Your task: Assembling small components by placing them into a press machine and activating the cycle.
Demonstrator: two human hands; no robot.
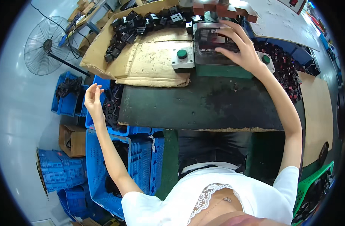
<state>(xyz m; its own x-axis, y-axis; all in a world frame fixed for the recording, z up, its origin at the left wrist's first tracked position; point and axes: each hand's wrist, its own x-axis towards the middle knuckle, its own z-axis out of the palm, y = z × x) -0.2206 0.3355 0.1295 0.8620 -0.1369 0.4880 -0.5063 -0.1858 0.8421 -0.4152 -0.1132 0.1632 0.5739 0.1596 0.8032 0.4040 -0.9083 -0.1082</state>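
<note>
My left hand hangs in the air at the left, beside a blue crate of black corded parts. Its fingers are loosely bent and I see nothing held in them. At the far side of the bench my right hand reaches over a press fixture with a dark, glossy top. Thumb and fingers are spread there, around a dark part on the fixture. Whether the fingertips touch that part I cannot tell. Above them sits the reddish-brown press head.
Green push buttons flank the fixture. A cardboard tray holds several black socket-like pieces. Dark and red small parts are heaped at right. Blue crates stand left of me, a fan farther off.
</note>
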